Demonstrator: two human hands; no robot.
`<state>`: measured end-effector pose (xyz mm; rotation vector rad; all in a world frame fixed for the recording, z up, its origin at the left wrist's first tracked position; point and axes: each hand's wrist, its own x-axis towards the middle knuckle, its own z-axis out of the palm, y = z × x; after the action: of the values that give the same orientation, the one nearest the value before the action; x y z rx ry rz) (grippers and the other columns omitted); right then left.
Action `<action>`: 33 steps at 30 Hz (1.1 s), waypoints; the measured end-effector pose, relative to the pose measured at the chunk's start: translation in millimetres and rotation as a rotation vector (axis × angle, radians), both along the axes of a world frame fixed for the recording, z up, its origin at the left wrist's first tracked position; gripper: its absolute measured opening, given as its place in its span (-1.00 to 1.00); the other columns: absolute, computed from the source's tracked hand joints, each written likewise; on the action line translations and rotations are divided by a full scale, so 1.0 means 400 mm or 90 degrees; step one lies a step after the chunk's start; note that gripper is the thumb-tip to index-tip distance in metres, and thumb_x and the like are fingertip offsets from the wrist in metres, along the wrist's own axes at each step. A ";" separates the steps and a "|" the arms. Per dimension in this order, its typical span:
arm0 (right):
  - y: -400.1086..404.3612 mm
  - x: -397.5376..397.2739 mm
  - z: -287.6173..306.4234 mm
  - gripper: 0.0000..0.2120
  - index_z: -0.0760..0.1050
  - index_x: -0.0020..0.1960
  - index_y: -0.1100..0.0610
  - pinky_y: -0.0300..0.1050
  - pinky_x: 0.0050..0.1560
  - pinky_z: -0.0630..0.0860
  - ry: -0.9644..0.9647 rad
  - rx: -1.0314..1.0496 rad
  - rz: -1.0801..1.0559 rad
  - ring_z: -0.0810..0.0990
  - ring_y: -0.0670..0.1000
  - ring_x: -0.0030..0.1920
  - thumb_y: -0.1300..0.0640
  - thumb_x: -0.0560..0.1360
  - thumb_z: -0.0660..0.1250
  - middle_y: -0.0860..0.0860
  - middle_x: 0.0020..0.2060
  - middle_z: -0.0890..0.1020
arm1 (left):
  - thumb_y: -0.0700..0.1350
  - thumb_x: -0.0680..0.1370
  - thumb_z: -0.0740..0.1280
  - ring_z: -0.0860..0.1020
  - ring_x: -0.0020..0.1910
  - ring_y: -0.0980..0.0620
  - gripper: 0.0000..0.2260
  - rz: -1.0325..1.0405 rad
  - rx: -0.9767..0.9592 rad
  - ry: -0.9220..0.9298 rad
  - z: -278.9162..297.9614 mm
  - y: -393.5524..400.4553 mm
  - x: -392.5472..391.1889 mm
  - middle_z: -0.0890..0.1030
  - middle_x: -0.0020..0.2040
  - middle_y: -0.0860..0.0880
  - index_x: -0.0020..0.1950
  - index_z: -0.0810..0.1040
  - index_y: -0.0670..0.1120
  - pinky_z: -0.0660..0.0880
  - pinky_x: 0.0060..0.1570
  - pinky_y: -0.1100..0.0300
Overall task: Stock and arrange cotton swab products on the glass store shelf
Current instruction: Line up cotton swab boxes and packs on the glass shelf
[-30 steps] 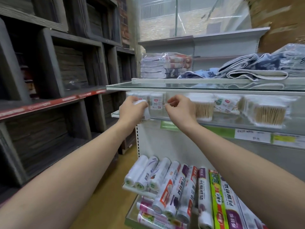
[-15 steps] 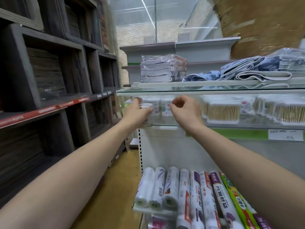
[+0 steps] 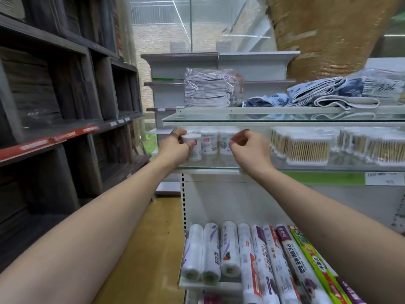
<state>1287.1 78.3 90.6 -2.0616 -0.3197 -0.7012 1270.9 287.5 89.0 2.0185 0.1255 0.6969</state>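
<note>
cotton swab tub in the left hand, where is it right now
Head view, left end of the lower glass shelf: the tub stands in the left hand, beside two similar tubs.

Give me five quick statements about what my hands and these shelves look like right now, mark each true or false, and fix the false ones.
1. The left hand grips a white cotton swab tub. True.
2. The right hand holds a tub too. False: its fingers are curled near the tubs but nothing shows in them.
3. Folded cloths lie on the upper glass shelf. True.
4. The boxed wooden-stick swabs sit left of the tubs. False: they sit to the right.
5. Film rolls fill the shelf below. True.
</note>
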 end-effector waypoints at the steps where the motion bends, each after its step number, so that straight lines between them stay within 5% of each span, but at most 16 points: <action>1: 0.004 0.001 0.000 -0.89 0.64 -0.05 0.02 0.03 0.07 0.58 -0.001 0.000 -0.002 0.64 0.03 -0.04 0.10 0.45 0.37 -0.06 -0.16 0.69 | 0.00 0.57 0.41 0.60 0.13 -0.07 -0.61 0.001 0.006 0.002 0.001 0.003 0.002 0.57 0.21 -0.06 0.40 0.50 0.07 0.58 0.20 0.00; 4: 0.017 0.003 -0.001 -0.92 0.62 -0.07 0.01 0.01 0.06 0.58 -0.002 -0.002 -0.003 0.64 0.03 -0.04 0.09 0.45 0.38 -0.06 -0.17 0.69 | -0.05 0.61 0.37 0.49 0.17 0.00 -0.65 0.013 0.027 -0.020 -0.001 0.016 0.012 0.38 0.24 -0.02 0.40 0.54 0.04 0.47 0.34 0.08; 6: 0.021 0.004 -0.003 -0.92 0.62 -0.08 0.00 0.01 0.06 0.58 -0.004 0.001 -0.003 0.65 0.04 -0.05 0.10 0.45 0.38 -0.06 -0.18 0.69 | -0.10 0.62 0.36 0.48 0.17 -0.02 -0.71 0.015 0.027 -0.029 -0.002 0.026 0.016 0.35 0.21 -0.02 0.34 0.57 0.05 0.49 0.26 0.11; 10: 0.029 0.007 -0.007 -0.93 0.60 -0.09 -0.02 0.02 0.06 0.58 0.006 0.009 0.000 0.65 0.05 -0.05 0.11 0.45 0.38 -0.06 -0.18 0.68 | -0.15 0.60 0.37 0.58 0.15 -0.07 -0.78 0.001 -0.001 -0.035 0.002 0.045 0.016 0.47 0.22 -0.04 0.19 0.59 0.11 0.60 0.16 -0.01; 18: 0.040 0.009 -0.009 -0.96 0.59 -0.09 -0.02 0.00 0.05 0.58 0.001 0.009 0.005 0.65 0.06 -0.06 0.08 0.46 0.40 -0.06 -0.20 0.68 | -0.12 0.58 0.43 0.62 0.10 -0.02 -0.75 -0.016 -0.049 -0.050 -0.006 0.056 0.000 0.54 0.22 0.02 0.25 0.61 0.06 0.61 0.02 0.15; 26: 0.043 0.000 -0.010 -0.94 0.61 -0.07 0.00 0.02 0.06 0.58 0.002 0.000 0.002 0.65 0.05 -0.06 0.07 0.46 0.40 -0.06 -0.18 0.69 | -0.12 0.57 0.44 0.63 0.10 0.01 -0.68 -0.055 -0.130 -0.034 -0.001 0.056 -0.020 0.60 0.18 0.01 0.32 0.56 -0.01 0.65 0.06 -0.01; 29: 0.047 -0.005 -0.014 -0.94 0.62 -0.07 0.02 0.04 0.05 0.59 0.004 0.000 0.009 0.65 0.04 -0.08 0.09 0.47 0.39 -0.07 -0.19 0.68 | -0.13 0.51 0.52 0.62 0.08 0.04 -0.55 -0.061 -0.110 -0.027 -0.005 0.059 -0.030 0.59 0.21 0.01 0.38 0.51 -0.01 0.64 -0.06 0.13; 33: 0.053 -0.011 -0.016 -0.96 0.60 -0.10 0.00 0.04 0.03 0.59 0.003 -0.003 0.017 0.64 0.02 -0.10 0.12 0.46 0.38 -0.13 -0.25 0.64 | -0.19 0.36 0.64 0.56 0.16 -0.03 -0.33 -0.029 -0.034 -0.006 -0.020 0.061 -0.036 0.56 0.24 0.00 0.42 0.48 0.01 0.55 0.07 0.11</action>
<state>1282.7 99.6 84.2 -2.0596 -0.3448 -0.6795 1256.5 311.7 81.0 1.9614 0.0910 0.6673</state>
